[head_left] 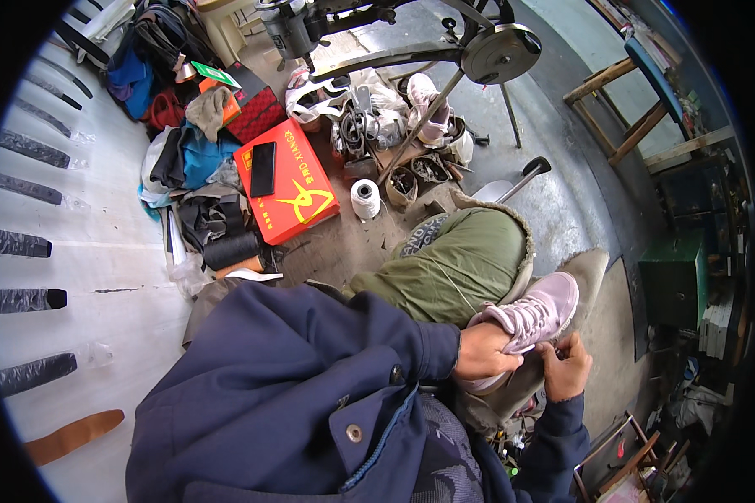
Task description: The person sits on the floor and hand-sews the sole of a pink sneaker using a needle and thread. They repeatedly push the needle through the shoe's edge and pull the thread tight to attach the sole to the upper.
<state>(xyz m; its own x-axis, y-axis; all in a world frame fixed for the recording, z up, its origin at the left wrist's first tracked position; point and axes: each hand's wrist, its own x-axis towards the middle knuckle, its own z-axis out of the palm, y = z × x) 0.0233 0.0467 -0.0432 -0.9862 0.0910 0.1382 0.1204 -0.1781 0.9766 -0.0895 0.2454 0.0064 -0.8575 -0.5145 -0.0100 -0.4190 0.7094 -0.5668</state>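
Observation:
My left hand (483, 352) is closed around a pale pink lace-up sneaker (548, 308), gripping it by the opening. The shoe lies on its side over my right thigh, toe pointing away to the upper right. A grey-beige cloth (591, 270) is spread beneath it, over my green trousers (453, 260). Beside the sole's edge, my right hand (567, 369) pinches thumb and fingers together; whatever is between them is too small to make out. A thin white thread (455, 289) runs across the trouser leg toward the shoe.
Ahead stands a hand-cranked sewing machine with a round wheel (501, 55). A red shoebox (310, 189) carries a black phone (262, 169), beside a white thread spool (365, 201). Clothes and bags (176, 159) pile at left. A wooden stool (600, 82) and green box (673, 281) stand right.

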